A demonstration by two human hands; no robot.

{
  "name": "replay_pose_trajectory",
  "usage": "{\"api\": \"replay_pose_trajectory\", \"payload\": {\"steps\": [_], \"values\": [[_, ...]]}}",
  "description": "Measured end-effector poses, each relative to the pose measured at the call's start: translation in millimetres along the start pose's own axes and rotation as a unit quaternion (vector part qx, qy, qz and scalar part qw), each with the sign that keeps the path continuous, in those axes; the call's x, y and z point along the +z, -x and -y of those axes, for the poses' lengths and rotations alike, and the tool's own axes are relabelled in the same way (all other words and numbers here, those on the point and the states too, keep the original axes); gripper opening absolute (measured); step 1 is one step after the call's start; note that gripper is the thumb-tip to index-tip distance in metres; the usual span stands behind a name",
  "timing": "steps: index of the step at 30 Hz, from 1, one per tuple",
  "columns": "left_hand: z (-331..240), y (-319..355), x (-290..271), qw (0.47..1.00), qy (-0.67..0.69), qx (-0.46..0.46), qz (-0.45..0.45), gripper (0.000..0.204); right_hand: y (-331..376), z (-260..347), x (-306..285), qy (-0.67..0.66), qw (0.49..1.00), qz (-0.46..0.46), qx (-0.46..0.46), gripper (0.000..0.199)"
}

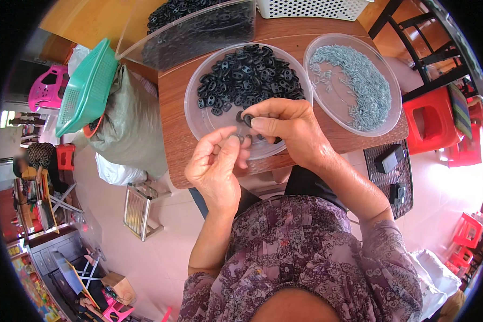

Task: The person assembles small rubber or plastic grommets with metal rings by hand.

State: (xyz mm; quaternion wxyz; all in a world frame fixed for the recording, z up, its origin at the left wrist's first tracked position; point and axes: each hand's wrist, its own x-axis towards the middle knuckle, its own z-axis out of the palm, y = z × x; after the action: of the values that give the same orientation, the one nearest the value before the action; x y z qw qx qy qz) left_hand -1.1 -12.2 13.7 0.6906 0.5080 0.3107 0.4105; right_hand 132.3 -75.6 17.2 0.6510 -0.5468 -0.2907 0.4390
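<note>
My right hand (298, 129) pinches a small black oval piece (247, 118) between thumb and fingers, above the near side of a round clear tub (192, 110). Just to its left, my left hand (217, 161) is closed, thumb against fingertips; what it grips is too small to make out. The two hands' fingertips almost meet. Many black oval pieces with two holes (249, 75) are heaped at the tub's far side. To the right, a second round clear tub (334, 88) holds a heap of thin grey-blue pins or screws (373, 96).
On the wooden table (174, 145) a clear rectangular bin (209, 32) of black pieces and a white perforated basket (311, 9) stand at the back. Left are a green basket (88, 88) and a large sack (131, 129). Red stools (429, 121) stand at the right.
</note>
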Motion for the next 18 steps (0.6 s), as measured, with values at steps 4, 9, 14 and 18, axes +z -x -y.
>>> {"api": "replay_pose_trajectory", "payload": {"steps": [4,9,14,18], "values": [[-1.9,2.2,2.2,1.0,-0.014,-0.01,0.016,0.017,-1.3,-6.4,-3.7,-0.026,0.999,0.006,0.024,0.019],[-4.0,3.2,5.3,0.999,-0.029,0.008,0.011,0.02,-2.1,-7.7,-4.4,-0.062,0.998,0.021,0.021,0.019],[-3.8,3.7,6.3,0.999,-0.038,0.015,0.008,0.021,-2.2,-6.0,-3.0,-0.071,0.997,0.024,0.027,0.018],[-2.9,2.7,7.0,0.999,-0.04,0.019,0.004,0.021,-1.8,-7.8,-2.1,-0.067,0.997,0.021,0.017,0.017]]}}
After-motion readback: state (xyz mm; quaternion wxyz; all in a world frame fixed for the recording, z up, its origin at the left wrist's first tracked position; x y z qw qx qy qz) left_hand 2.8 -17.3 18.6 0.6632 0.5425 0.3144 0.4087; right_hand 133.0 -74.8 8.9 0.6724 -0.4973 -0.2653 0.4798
